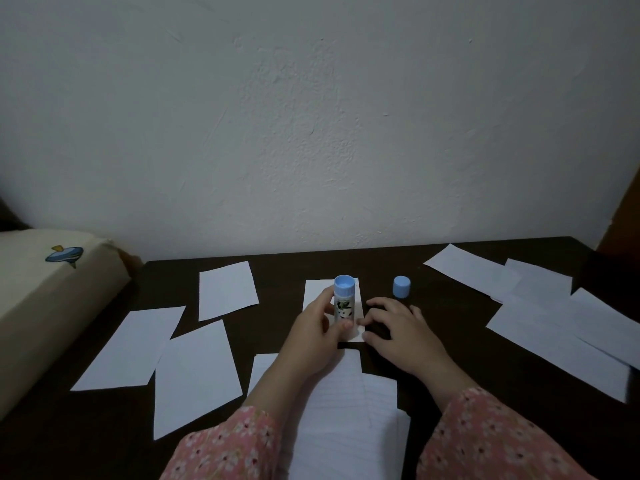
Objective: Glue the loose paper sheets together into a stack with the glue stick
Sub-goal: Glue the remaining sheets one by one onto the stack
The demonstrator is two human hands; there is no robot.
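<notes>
From the head camera, a dark, matte bench [450, 341] runs up against a rough plastered wall [311, 116] in dim light. Near the middle of it the left hand [317, 332] grips a glue stick [344, 299], fingers and thumb curled round its lower body. The stick is a short cylinder held upright, with a pale printed label and a light blue end facing up. Its round light blue cap [401, 286] stands by itself on the bare bench, just to the right and apart from the stick.

Under the stick lies a small white paper sheet [313, 292], a plain rectangle. The right hand [403, 332] rests flat beside it, fingers loosely spread and holding nothing, the fingertips [362, 322] touching the sheet's near right corner.

Closer to the person, between the two forearms in pink flowered sleeves [485, 431], sits a stack of lined sheets [343, 410], edges slightly uneven. More loose white sheets lie scattered flat: three at the left [197, 375] and several overlapping ones at the right [554, 327].

At the far left edge stands a cream-coloured cushion-like block [45, 289] with a small blue emblem.
</notes>
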